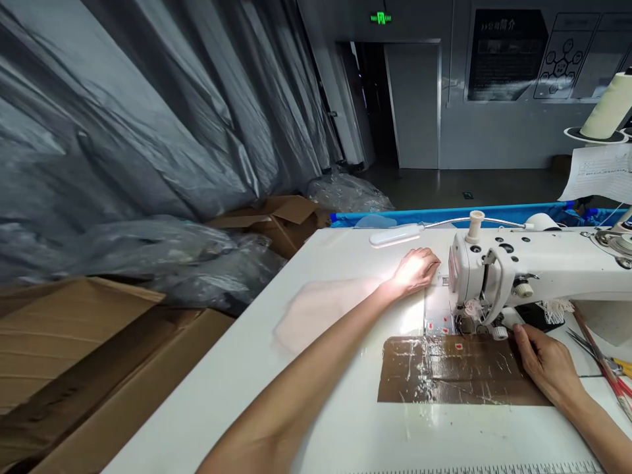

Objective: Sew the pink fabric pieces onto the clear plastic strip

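Observation:
A white sewing machine (533, 270) stands on the white table (306, 368). My left hand (415, 271) lies beyond the needle in the lamp's glare, fingers curled down on pale fabric (326, 306) that trails off to the left. My right hand (546, 362) rests at the front of the machine by the presser foot, fingers bent and touching the material near white lace (555, 309). What those fingers pinch is hidden. A brown taped patch (454, 378) covers the table in front of the needle.
A gooseneck lamp (397, 235) hangs over the table's far side. Scissors and sticks (602, 365) lie at the right. A thread cone (605, 108) stands on the right. Cardboard boxes (74, 355) and plastic-wrapped bundles (187, 257) crowd the left. A blue bin edge (424, 214) runs behind.

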The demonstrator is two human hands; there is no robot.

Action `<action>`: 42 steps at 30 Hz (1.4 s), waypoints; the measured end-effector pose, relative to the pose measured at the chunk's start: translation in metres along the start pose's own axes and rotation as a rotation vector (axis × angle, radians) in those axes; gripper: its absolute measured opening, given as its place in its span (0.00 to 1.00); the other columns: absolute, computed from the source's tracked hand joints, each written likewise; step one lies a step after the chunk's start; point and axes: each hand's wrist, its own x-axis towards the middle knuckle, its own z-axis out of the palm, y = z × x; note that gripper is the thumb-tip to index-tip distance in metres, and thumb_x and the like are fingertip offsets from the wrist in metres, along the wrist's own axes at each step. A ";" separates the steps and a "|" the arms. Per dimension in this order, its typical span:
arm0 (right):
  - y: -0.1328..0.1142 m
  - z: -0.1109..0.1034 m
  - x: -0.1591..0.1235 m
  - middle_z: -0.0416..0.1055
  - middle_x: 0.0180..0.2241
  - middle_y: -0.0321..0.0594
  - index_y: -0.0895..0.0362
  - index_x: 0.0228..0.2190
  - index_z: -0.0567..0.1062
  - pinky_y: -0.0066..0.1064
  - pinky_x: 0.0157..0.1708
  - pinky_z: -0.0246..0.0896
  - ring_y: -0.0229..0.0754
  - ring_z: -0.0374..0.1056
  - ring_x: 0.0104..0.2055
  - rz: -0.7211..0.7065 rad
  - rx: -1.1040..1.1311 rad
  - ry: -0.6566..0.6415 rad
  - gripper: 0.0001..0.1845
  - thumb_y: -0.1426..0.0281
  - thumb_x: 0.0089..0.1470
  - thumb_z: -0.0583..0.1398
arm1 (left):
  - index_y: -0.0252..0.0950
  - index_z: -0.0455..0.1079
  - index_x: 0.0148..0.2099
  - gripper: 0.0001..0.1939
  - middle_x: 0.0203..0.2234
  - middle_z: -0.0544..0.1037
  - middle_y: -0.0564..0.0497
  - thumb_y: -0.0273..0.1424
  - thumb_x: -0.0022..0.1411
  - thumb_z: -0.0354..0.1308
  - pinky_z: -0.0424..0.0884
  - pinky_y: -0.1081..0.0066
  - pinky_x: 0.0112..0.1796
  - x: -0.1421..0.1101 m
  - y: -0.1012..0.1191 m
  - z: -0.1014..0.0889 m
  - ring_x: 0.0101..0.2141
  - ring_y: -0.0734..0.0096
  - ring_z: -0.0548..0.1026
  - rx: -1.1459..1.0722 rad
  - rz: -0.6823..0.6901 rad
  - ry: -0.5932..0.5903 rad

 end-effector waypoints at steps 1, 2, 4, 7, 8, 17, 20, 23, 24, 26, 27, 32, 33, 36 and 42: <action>0.001 -0.001 0.000 0.76 0.24 0.41 0.54 0.30 0.77 0.30 0.22 0.55 0.45 0.71 0.23 -0.033 -0.053 0.014 0.35 0.49 0.67 0.39 | 0.32 0.73 0.46 0.14 0.43 0.76 0.45 0.31 0.68 0.48 0.63 0.64 0.51 -0.005 -0.001 0.002 0.45 0.59 0.72 -0.006 0.005 0.000; 0.002 -0.001 -0.001 0.76 0.27 0.42 0.55 0.32 0.78 0.29 0.21 0.52 0.44 0.70 0.23 -0.059 -0.110 0.038 0.37 0.48 0.68 0.38 | 0.32 0.73 0.45 0.14 0.41 0.77 0.44 0.31 0.67 0.48 0.64 0.63 0.51 -0.010 -0.002 0.004 0.44 0.59 0.73 -0.013 0.008 -0.007; 0.002 -0.002 -0.003 0.77 0.29 0.44 0.57 0.34 0.80 0.29 0.20 0.47 0.41 0.68 0.21 -0.069 -0.236 0.100 0.39 0.49 0.68 0.37 | 0.32 0.74 0.42 0.12 0.41 0.77 0.43 0.31 0.66 0.51 0.65 0.63 0.51 -0.017 -0.006 0.008 0.44 0.59 0.74 -0.026 0.017 -0.029; 0.001 -0.005 -0.007 0.76 0.29 0.44 0.58 0.36 0.81 0.29 0.19 0.38 0.38 0.64 0.20 -0.028 -0.416 0.181 0.38 0.51 0.69 0.39 | 0.34 0.76 0.43 0.11 0.46 0.78 0.44 0.31 0.65 0.53 0.66 0.64 0.53 -0.023 -0.012 0.011 0.47 0.61 0.74 -0.049 0.027 -0.050; 0.000 -0.006 -0.008 0.76 0.28 0.44 0.57 0.37 0.81 0.29 0.20 0.37 0.39 0.64 0.21 -0.028 -0.462 0.196 0.36 0.51 0.69 0.40 | 0.35 0.76 0.45 0.12 0.48 0.78 0.45 0.32 0.65 0.52 0.66 0.65 0.54 -0.024 -0.014 0.010 0.49 0.61 0.74 -0.054 0.020 -0.044; 0.001 -0.002 -0.007 0.74 0.34 0.50 0.59 0.37 0.81 0.37 0.32 0.48 0.52 0.65 0.36 -0.185 -0.528 0.264 0.31 0.58 0.69 0.43 | 0.35 0.76 0.35 0.12 0.38 0.80 0.42 0.32 0.61 0.51 0.70 0.59 0.50 -0.040 -0.044 -0.003 0.45 0.53 0.76 -0.022 -0.309 0.134; 0.008 0.004 -0.007 0.74 0.33 0.48 0.58 0.35 0.81 0.36 0.32 0.48 0.51 0.64 0.36 -0.166 -0.400 0.240 0.31 0.58 0.68 0.43 | 0.36 0.75 0.30 0.09 0.35 0.80 0.45 0.32 0.56 0.55 0.72 0.63 0.46 -0.043 -0.043 -0.001 0.39 0.57 0.77 -0.059 -0.366 0.141; 0.012 0.006 -0.008 0.73 0.33 0.48 0.57 0.35 0.81 0.36 0.31 0.48 0.51 0.63 0.36 -0.129 -0.332 0.225 0.28 0.59 0.67 0.45 | 0.35 0.74 0.28 0.07 0.33 0.80 0.45 0.30 0.54 0.55 0.73 0.65 0.42 -0.037 -0.038 0.001 0.36 0.59 0.78 -0.119 -0.406 0.156; 0.012 0.006 -0.008 0.73 0.33 0.48 0.57 0.36 0.81 0.36 0.31 0.49 0.51 0.63 0.36 -0.125 -0.319 0.224 0.27 0.60 0.66 0.46 | 0.35 0.74 0.28 0.07 0.32 0.80 0.46 0.30 0.55 0.55 0.73 0.66 0.41 -0.034 -0.036 0.002 0.35 0.60 0.78 -0.147 -0.421 0.162; 0.013 0.006 -0.009 0.73 0.34 0.49 0.57 0.36 0.81 0.37 0.31 0.50 0.52 0.63 0.36 -0.123 -0.302 0.229 0.26 0.61 0.65 0.46 | 0.34 0.74 0.31 0.07 0.28 0.80 0.47 0.30 0.56 0.55 0.74 0.68 0.38 -0.027 -0.034 0.002 0.32 0.63 0.79 -0.211 -0.451 0.169; 0.013 0.006 -0.009 0.73 0.34 0.49 0.57 0.36 0.81 0.37 0.31 0.50 0.52 0.63 0.36 -0.125 -0.297 0.230 0.26 0.61 0.65 0.46 | 0.34 0.74 0.34 0.08 0.28 0.80 0.48 0.31 0.58 0.55 0.75 0.69 0.36 -0.024 -0.033 0.001 0.30 0.64 0.79 -0.244 -0.464 0.173; 0.014 0.004 -0.010 0.73 0.34 0.49 0.58 0.37 0.80 0.37 0.31 0.52 0.52 0.63 0.36 -0.169 -0.301 0.251 0.27 0.61 0.66 0.45 | 0.34 0.71 0.48 0.16 0.45 0.80 0.44 0.36 0.60 0.56 0.76 0.71 0.35 -0.033 -0.041 -0.012 0.33 0.69 0.80 -0.309 -0.510 0.249; 0.015 0.003 -0.010 0.73 0.34 0.49 0.59 0.37 0.80 0.37 0.31 0.52 0.52 0.63 0.36 -0.181 -0.301 0.260 0.27 0.61 0.66 0.44 | 0.35 0.70 0.49 0.17 0.48 0.78 0.44 0.37 0.60 0.57 0.76 0.70 0.38 -0.042 -0.046 -0.017 0.36 0.68 0.80 -0.296 -0.518 0.271; 0.014 0.001 -0.010 0.72 0.36 0.51 0.59 0.37 0.80 0.38 0.31 0.53 0.53 0.63 0.36 -0.215 -0.292 0.279 0.28 0.59 0.67 0.44 | 0.37 0.72 0.49 0.18 0.48 0.79 0.46 0.39 0.58 0.58 0.75 0.66 0.46 -0.078 -0.064 -0.039 0.44 0.62 0.78 -0.228 -0.567 0.321; 0.013 0.000 -0.013 0.73 0.36 0.51 0.57 0.37 0.80 0.40 0.28 0.56 0.56 0.64 0.36 -0.296 -0.252 0.221 0.28 0.58 0.66 0.44 | 0.36 0.77 0.41 0.17 0.44 0.80 0.43 0.41 0.55 0.58 0.72 0.57 0.50 -0.165 -0.097 -0.066 0.46 0.52 0.77 -0.073 -0.726 0.386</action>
